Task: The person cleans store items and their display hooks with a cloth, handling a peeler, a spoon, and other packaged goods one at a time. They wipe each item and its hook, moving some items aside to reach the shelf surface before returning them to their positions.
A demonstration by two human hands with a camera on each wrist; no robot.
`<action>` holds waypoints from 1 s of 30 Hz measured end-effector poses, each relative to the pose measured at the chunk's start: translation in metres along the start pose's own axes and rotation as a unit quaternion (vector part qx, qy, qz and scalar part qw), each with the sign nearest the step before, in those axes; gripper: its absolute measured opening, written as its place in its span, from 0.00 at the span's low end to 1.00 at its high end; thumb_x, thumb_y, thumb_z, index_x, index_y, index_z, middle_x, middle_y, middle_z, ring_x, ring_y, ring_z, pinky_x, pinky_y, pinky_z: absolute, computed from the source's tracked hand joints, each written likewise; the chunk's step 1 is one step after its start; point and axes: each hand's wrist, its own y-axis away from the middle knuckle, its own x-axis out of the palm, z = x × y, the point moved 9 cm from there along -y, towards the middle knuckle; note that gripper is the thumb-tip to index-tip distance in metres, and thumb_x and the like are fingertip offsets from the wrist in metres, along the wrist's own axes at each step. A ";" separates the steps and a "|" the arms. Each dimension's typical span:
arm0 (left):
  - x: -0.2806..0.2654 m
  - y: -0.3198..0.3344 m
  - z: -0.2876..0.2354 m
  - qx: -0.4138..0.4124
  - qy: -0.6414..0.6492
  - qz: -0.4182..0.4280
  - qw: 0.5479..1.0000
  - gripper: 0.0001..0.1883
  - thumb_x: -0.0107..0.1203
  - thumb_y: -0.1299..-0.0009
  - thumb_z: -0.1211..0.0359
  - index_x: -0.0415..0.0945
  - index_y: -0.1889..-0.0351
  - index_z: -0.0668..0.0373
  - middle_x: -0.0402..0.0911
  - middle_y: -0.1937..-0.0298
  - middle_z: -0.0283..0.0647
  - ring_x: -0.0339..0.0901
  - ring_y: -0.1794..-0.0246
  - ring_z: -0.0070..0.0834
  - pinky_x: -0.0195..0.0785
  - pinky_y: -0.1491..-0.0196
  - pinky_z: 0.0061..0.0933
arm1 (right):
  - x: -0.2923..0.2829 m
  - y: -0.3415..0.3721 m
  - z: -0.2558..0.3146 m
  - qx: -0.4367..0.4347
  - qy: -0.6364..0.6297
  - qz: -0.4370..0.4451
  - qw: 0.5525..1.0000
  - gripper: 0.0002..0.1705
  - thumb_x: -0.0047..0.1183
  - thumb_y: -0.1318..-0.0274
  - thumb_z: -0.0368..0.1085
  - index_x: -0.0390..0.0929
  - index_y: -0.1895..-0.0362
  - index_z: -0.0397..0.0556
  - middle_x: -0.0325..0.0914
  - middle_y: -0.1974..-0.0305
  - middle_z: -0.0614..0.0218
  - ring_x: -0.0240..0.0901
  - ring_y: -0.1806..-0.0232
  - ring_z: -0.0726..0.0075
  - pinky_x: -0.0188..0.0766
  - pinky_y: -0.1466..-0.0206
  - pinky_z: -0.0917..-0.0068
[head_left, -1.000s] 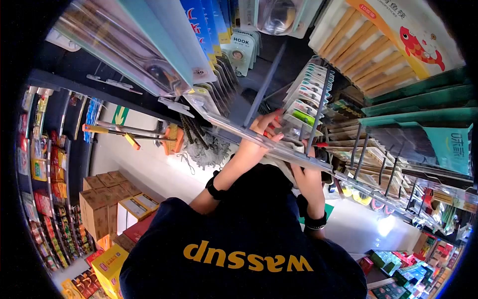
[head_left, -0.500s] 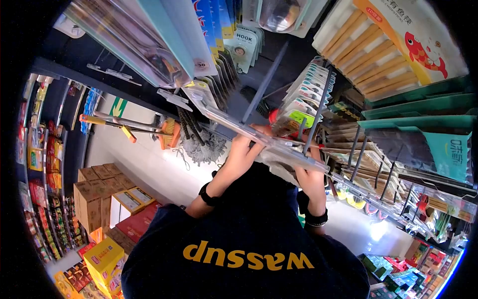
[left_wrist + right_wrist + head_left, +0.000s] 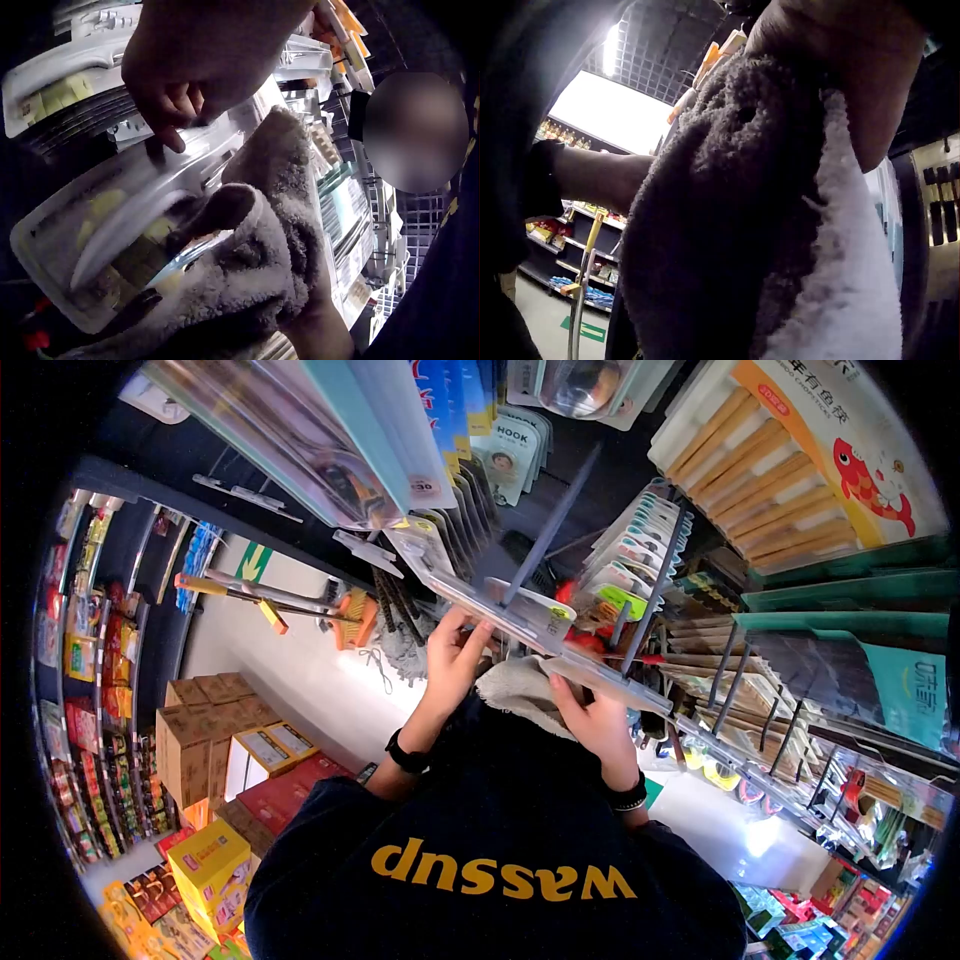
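Note:
In the head view my left hand [image 3: 455,660] is at the clear rail [image 3: 520,628] along the hook ends. Its bent thumb and fingers pinch near the top of a clear blister pack [image 3: 112,232], which has a long white handled item inside. To the right, my right hand [image 3: 600,730] grips a grey fluffy cloth [image 3: 515,695] just below the rail, thumb on top. The cloth [image 3: 720,180] hangs in thick folds under this hand [image 3: 847,75] in the right wrist view. Its fingers are hidden behind the cloth.
Metal hooks [image 3: 555,525] jut toward the rail, some bearing hanging packs [image 3: 635,555]. Chopstick packs [image 3: 770,470] hang at upper right, hook cards [image 3: 512,455] at top middle. A broom [image 3: 355,620] and mop stand beyond the rail; cartons [image 3: 205,745] are stacked at left.
My left hand has drawn back from behind the rail and shifted left. My right hand has come lower, in front of the rail, with more cloth showing. A clear pack now shows behind the rail.

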 end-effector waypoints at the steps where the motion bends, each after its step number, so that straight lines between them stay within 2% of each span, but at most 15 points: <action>1: -0.003 -0.002 -0.002 0.002 0.019 -0.014 1.000 0.08 0.46 0.36 0.76 0.69 0.60 0.68 0.73 0.66 0.38 0.71 0.71 0.19 0.67 0.69 0.18 | 0.000 -0.003 0.001 -0.007 -0.024 -0.009 1.000 0.19 0.54 0.55 0.35 0.70 0.56 0.43 0.74 0.72 0.60 0.72 0.75 0.69 0.66 0.71 0.77; 2: -0.003 -0.002 -0.006 0.006 0.021 -0.021 1.000 0.08 0.46 0.36 0.76 0.68 0.60 0.68 0.73 0.66 0.37 0.71 0.71 0.18 0.68 0.70 0.18 | 0.001 -0.006 0.000 -0.010 -0.026 -0.008 1.000 0.19 0.54 0.55 0.35 0.70 0.56 0.43 0.74 0.72 0.60 0.72 0.75 0.69 0.66 0.71 0.77; 4: -0.003 -0.004 -0.010 0.010 0.029 -0.023 0.999 0.08 0.46 0.36 0.76 0.68 0.60 0.68 0.73 0.65 0.38 0.71 0.71 0.18 0.68 0.70 0.18 | 0.000 -0.009 0.007 -0.072 -0.021 -0.031 0.997 0.21 0.54 0.57 0.33 0.68 0.55 0.42 0.74 0.71 0.59 0.72 0.72 0.66 0.67 0.68 0.76; 6: -0.001 -0.007 -0.014 0.011 0.038 -0.024 0.999 0.08 0.46 0.36 0.76 0.68 0.60 0.68 0.73 0.65 0.38 0.71 0.71 0.19 0.67 0.70 0.18 | 0.000 -0.012 0.006 -0.084 -0.004 -0.026 0.996 0.22 0.54 0.58 0.32 0.68 0.54 0.42 0.74 0.70 0.58 0.73 0.71 0.65 0.67 0.66 0.75; 8: 0.000 -0.009 -0.021 0.021 -0.013 -0.030 0.999 0.08 0.46 0.36 0.75 0.68 0.60 0.68 0.74 0.65 0.37 0.71 0.71 0.19 0.67 0.70 0.18 | 0.000 -0.012 0.009 -0.095 0.014 -0.022 0.995 0.24 0.54 0.59 0.32 0.67 0.53 0.42 0.74 0.70 0.58 0.73 0.69 0.63 0.67 0.65 0.75; 10: -0.001 -0.008 -0.021 0.005 -0.017 -0.036 0.999 0.08 0.46 0.36 0.75 0.68 0.60 0.68 0.74 0.66 0.37 0.71 0.71 0.19 0.67 0.70 0.18 | 0.000 -0.014 0.004 -0.038 -0.037 -0.008 0.999 0.26 0.54 0.61 0.31 0.66 0.52 0.43 0.73 0.71 0.58 0.71 0.73 0.67 0.66 0.66 0.75; 11: -0.002 -0.007 -0.018 -0.013 -0.020 -0.042 0.999 0.08 0.47 0.36 0.75 0.68 0.61 0.68 0.74 0.66 0.37 0.71 0.72 0.19 0.66 0.70 0.18 | -0.001 -0.014 0.005 -0.039 -0.038 -0.007 0.998 0.26 0.54 0.61 0.31 0.66 0.52 0.43 0.73 0.71 0.58 0.71 0.73 0.67 0.66 0.66 0.75; 13: -0.005 -0.009 -0.014 0.010 -0.018 -0.040 0.999 0.08 0.47 0.36 0.75 0.68 0.60 0.68 0.74 0.67 0.37 0.71 0.72 0.19 0.66 0.70 0.18 | 0.003 -0.011 -0.005 0.017 -0.044 0.026 0.999 0.26 0.53 0.61 0.30 0.67 0.52 0.44 0.70 0.76 0.59 0.68 0.78 0.71 0.64 0.70 0.77; 17: -0.012 -0.014 -0.010 0.046 -0.022 -0.036 0.998 0.08 0.47 0.36 0.75 0.68 0.61 0.68 0.74 0.67 0.37 0.71 0.74 0.19 0.66 0.71 0.17 | 0.000 -0.011 -0.010 0.014 -0.086 0.008 0.996 0.24 0.54 0.59 0.30 0.67 0.52 0.45 0.63 0.82 0.64 0.60 0.83 0.75 0.60 0.75 0.79; 20: -0.011 -0.019 -0.012 0.020 -0.044 -0.032 0.998 0.08 0.48 0.37 0.75 0.69 0.61 0.67 0.74 0.67 0.36 0.70 0.73 0.17 0.65 0.71 0.16 | -0.001 -0.009 -0.015 0.007 -0.098 -0.001 0.995 0.22 0.53 0.56 0.29 0.68 0.52 0.46 0.59 0.83 0.67 0.56 0.83 0.76 0.59 0.75 0.81; 22: -0.009 -0.023 -0.011 0.006 -0.062 -0.039 0.997 0.07 0.49 0.37 0.74 0.69 0.62 0.67 0.74 0.68 0.36 0.70 0.72 0.17 0.64 0.71 0.16 | 0.000 -0.005 -0.026 0.037 -0.101 -0.005 0.994 0.20 0.53 0.55 0.30 0.69 0.53 0.46 0.57 0.83 0.69 0.53 0.82 0.78 0.58 0.74 0.81; 26: 0.005 -0.048 -0.018 0.062 -0.087 -0.049 0.993 0.07 0.52 0.38 0.71 0.71 0.66 0.66 0.73 0.71 0.34 0.66 0.73 0.15 0.60 0.69 0.15 | -0.007 -0.005 -0.022 -0.021 -0.082 -0.037 0.996 0.18 0.54 0.54 0.31 0.71 0.55 0.47 0.61 0.81 0.69 0.53 0.81 0.80 0.59 0.72 0.82; 28: 0.011 -0.061 -0.016 0.066 -0.069 -0.063 0.993 0.07 0.53 0.39 0.70 0.72 0.66 0.65 0.72 0.75 0.31 0.65 0.74 0.14 0.59 0.70 0.14 | -0.009 -0.003 -0.034 0.079 -0.076 -0.021 0.994 0.17 0.53 0.54 0.32 0.71 0.56 0.48 0.65 0.79 0.68 0.56 0.79 0.80 0.60 0.71 0.82; 30: 0.017 -0.079 -0.014 0.071 -0.069 -0.064 0.993 0.08 0.53 0.39 0.70 0.72 0.67 0.65 0.72 0.76 0.31 0.65 0.76 0.14 0.59 0.71 0.15 | -0.011 0.000 -0.040 0.098 -0.066 -0.015 0.993 0.16 0.52 0.53 0.32 0.71 0.56 0.48 0.67 0.77 0.67 0.58 0.78 0.80 0.61 0.70 0.82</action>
